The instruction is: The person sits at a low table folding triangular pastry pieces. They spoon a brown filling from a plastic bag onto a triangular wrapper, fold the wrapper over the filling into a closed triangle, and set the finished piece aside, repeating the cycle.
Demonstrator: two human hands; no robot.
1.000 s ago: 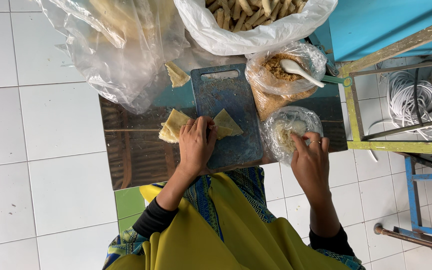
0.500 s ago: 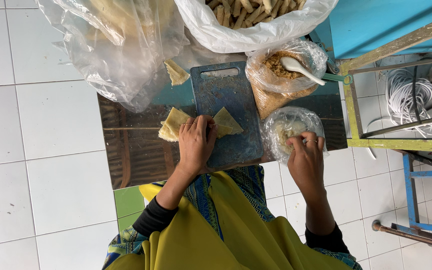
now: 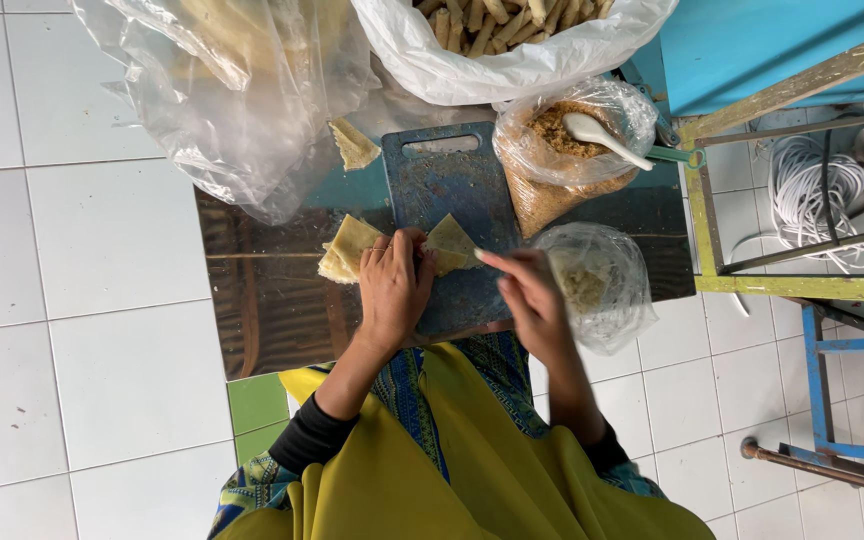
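My left hand (image 3: pixel 392 290) rests on a blue cutting board (image 3: pixel 452 185), fingers curled down on a pale yellow wrapper (image 3: pixel 452 243) that sticks out to the right of it. A stack of similar wrappers (image 3: pixel 345 250) lies just left of that hand. My right hand (image 3: pixel 530 300) is blurred over the board's right edge, fingertips pointing at the wrapper. Something small and pale shows at its fingertip, but I cannot tell what it is. A small clear bag with pale contents (image 3: pixel 602 285) sits just right of this hand.
Behind the board stand a clear bag of brown filling (image 3: pixel 552 175) with a white spoon (image 3: pixel 602 135), a white bag of rolled sticks (image 3: pixel 512 40), a large crumpled clear bag (image 3: pixel 232 90) and a loose wrapper (image 3: pixel 354 145). A yellow-green frame with coiled white cable (image 3: pixel 822 190) is at right.
My right hand has left the small clear bag and moved left to the cutting board, next to the wrapper. The left hand has stayed on the wrapper.
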